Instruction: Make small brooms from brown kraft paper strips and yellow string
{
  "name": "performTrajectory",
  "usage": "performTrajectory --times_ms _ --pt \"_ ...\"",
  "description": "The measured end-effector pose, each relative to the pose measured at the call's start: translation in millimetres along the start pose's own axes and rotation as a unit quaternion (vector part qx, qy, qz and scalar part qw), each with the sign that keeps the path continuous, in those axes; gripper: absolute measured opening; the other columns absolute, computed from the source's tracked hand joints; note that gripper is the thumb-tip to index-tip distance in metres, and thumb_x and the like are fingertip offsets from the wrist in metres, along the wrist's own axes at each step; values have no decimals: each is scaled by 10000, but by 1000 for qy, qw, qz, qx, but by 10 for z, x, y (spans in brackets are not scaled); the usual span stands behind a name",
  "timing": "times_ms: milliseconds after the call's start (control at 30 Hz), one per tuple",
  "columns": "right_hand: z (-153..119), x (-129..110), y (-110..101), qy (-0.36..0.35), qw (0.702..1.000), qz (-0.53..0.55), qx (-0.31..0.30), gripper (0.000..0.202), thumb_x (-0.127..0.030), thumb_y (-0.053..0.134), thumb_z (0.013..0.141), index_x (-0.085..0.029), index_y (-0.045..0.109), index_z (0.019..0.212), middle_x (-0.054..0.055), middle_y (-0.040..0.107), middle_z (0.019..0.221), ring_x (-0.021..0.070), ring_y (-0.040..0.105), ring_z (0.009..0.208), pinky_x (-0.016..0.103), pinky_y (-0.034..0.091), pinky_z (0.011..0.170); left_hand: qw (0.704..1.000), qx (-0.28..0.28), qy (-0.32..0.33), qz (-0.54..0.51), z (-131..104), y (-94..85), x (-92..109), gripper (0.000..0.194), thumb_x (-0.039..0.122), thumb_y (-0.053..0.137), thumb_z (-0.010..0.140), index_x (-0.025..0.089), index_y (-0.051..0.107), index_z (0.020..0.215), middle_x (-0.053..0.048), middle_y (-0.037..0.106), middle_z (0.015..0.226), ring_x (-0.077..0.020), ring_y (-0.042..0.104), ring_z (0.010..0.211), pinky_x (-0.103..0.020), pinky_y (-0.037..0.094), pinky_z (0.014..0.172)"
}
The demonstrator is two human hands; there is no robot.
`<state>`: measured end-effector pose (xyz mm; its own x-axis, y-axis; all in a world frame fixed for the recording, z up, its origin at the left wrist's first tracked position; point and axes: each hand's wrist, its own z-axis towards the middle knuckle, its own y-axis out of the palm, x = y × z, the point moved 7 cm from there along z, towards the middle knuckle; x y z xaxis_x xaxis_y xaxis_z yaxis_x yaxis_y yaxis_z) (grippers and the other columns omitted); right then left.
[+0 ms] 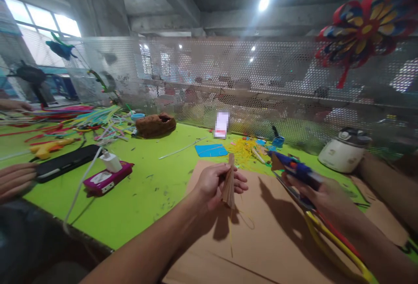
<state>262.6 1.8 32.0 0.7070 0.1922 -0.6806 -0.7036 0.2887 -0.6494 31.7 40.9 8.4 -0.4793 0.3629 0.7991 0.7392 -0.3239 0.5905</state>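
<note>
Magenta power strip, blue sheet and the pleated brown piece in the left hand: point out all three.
Magenta power strip [112, 182]: head view, on its near side.
Blue sheet [211, 151]: head view, near its middle.
Pleated brown piece [229, 185]: head view, on its pleats, below the thumb.

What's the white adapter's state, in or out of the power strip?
In: the white adapter sits against the magenta power strip.

The left forearm enters at the bottom edge and extends up to the centre. The left hand is turned palm up, fingers curled in a closed grip. The right forearm enters at the lower right; the right hand is closed, slightly blurred, right of centre.
</note>
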Motion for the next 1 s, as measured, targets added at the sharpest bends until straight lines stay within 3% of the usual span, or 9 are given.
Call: performTrajectory --times_ms 67,133,300,433,567,1000 --pt "-132 -74 -9 29 995 70 -62 395 -527 521 822 -196 710 926 73 703 827 270 644 816 309 515 629 1000 3 5 2 27 -29 -11 267 173 369 868 75 584 744 -144 657 652 -184 637 544 -279 474 546" --pt "-259 -195 1 12 992 84 -98 399 -547 513 823 -219 716 922 75 690 828 258 632 801 280 499 553 1000 8 9 3 47 -55 -23 247 172 379 861 76 580 753 -147 659 654 -187 638 536 -282 478 544" --pt "-401 -416 172 -14 981 67 -184 384 -549 499 833 -234 717 861 44 621 651 150 495 508 236 422 426 1000 6 9 13 62 -55 -61 169 176 435 840 100 547 739 -108 640 602 -189 642 516 -272 483 523" --pt "-384 -464 226 21 985 71 -154 420 -578 513 810 -213 711 748 21 530 526 132 425 450 229 366 382 999 14 3 37 56 -48 -94 140 178 448 826 109 532 737 -94 632 565 -213 653 517 -294 498 517" --pt "-399 -510 252 33 987 93 -123 410 -560 510 818 -207 702 736 33 591 615 127 446 481 223 364 399 999 5 8 38 46 -26 -101 101 199 521 780 125 532 712 -89 633 533 -205 627 469 -313 501 511" --pt "-386 -546 312 15 981 97 -165 429 -561 470 849 -205 682 737 32 598 660 112 430 485 223 351 411 998 14 -3 53 4 27 -85 106 140 427 786 141 509 721 -82 627 510 -205 625 455 -277 467 452"
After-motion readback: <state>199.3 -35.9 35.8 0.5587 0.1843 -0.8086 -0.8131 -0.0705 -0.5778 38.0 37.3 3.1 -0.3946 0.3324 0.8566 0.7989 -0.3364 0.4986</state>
